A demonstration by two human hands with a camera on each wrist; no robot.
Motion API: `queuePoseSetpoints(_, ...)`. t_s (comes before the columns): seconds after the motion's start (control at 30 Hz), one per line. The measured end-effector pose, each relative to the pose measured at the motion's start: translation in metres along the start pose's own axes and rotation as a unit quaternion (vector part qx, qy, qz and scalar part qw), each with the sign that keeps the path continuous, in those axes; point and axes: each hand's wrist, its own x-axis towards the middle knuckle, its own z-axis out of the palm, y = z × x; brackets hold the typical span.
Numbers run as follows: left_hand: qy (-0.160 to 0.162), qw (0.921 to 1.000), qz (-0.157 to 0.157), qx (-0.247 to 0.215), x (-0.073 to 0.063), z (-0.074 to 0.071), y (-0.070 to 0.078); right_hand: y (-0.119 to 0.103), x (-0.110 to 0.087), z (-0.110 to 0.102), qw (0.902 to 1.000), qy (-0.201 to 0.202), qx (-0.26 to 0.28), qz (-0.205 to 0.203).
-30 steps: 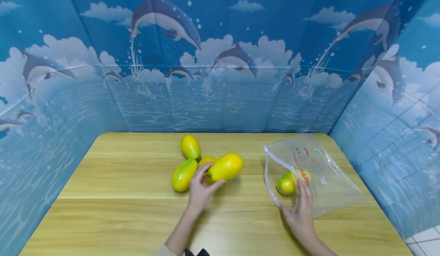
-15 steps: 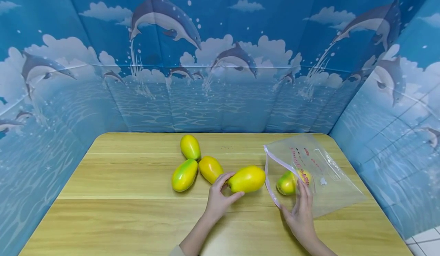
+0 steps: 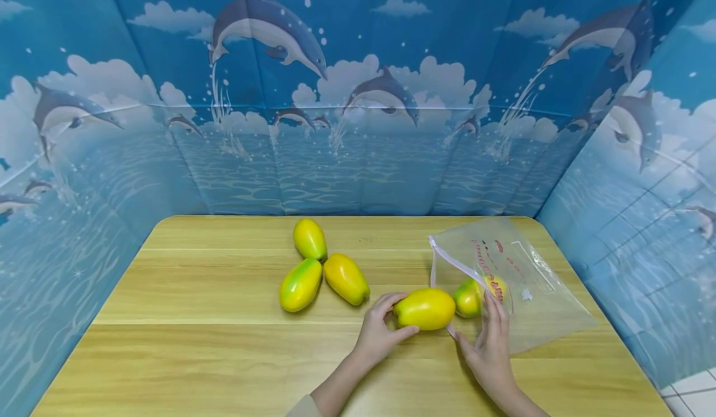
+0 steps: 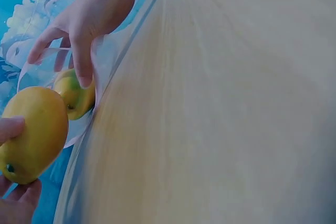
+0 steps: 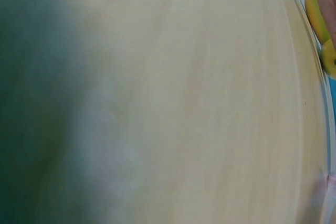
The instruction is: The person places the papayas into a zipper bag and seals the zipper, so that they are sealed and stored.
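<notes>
My left hand (image 3: 380,330) grips a yellow papaya (image 3: 425,309) by its stem end, thumb on the near side and fingers behind. The papaya's blunt end is at the mouth of a clear zip bag (image 3: 550,317) with a lilac strip and red print. My right hand (image 3: 492,348) holds the bag's mouth apart, fingers at the upper edge and thumb at the lower. Inside lies a green-and-yellow papaya (image 3: 468,297), also seen in the left wrist view beyond the held papaya (image 4: 35,129). Farther back, the bag's print partly covers more yellow.
Left of my hands, three more papayas lie close together: one at the back (image 3: 309,240), a green-striped one (image 3: 301,285) and a yellow one (image 3: 345,279). They rest on a wooden table (image 3: 196,355). A blue dolphin-print curtain (image 3: 358,174) stands behind and at the sides.
My left hand has carried its papaya right and toward me, from above the loose papayas to the bag's mouth. The right hand and bag have stayed in place.
</notes>
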Motion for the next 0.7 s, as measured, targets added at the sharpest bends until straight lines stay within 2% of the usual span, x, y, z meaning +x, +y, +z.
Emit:
queuePoseSetpoints(0.3,0.000,0.9995,-0.008,0.030,0.008,0.016,-0.037,0.000,0.000,0.000,1.0000,0.000,0.005,-0.001)
queuePoseSetpoints(0.47,-0.001,0.9994,-0.018,0.029,0.013,0.018,-0.042,-0.001,0.001,0.000,1.0000,0.000,0.008,-0.001)
queuePoseSetpoints(0.7,-0.008,0.9992,-0.014,0.036,0.018,0.020,-0.042,-0.003,0.002,0.001,0.9998,0.002,0.020,0.001)
